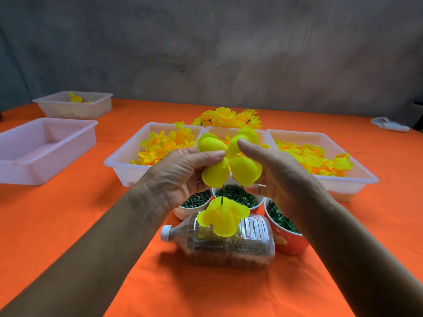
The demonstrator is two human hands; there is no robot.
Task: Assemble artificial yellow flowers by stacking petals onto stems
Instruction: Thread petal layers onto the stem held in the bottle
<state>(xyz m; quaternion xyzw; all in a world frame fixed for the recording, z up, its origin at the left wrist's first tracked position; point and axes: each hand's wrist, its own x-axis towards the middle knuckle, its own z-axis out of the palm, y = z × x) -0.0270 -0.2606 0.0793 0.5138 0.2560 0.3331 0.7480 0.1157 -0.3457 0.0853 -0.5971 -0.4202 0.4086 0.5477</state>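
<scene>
Both hands hold one yellow petal layer [242, 170] with several round lobes, raised above the cups. My left hand [183, 175] pinches its left side between thumb and fingers. My right hand [272, 172] grips its right side, thumb on top. Below it a thin dark stem [222, 200] stands upright from a plastic bottle [229, 245] lying on its side. A smaller yellow petal layer [223, 217] sits on that stem. The held layer hangs just above the stem's tip.
Three white trays [119, 163] [231, 130] [357, 179] of yellow petals stand behind the hands. Finished flowers [226, 117] are heaped beyond them. Cups of green parts [283, 221] [196, 201] [238, 195] flank the bottle. Two more trays [45, 152] [75, 106] sit at left on the orange cloth.
</scene>
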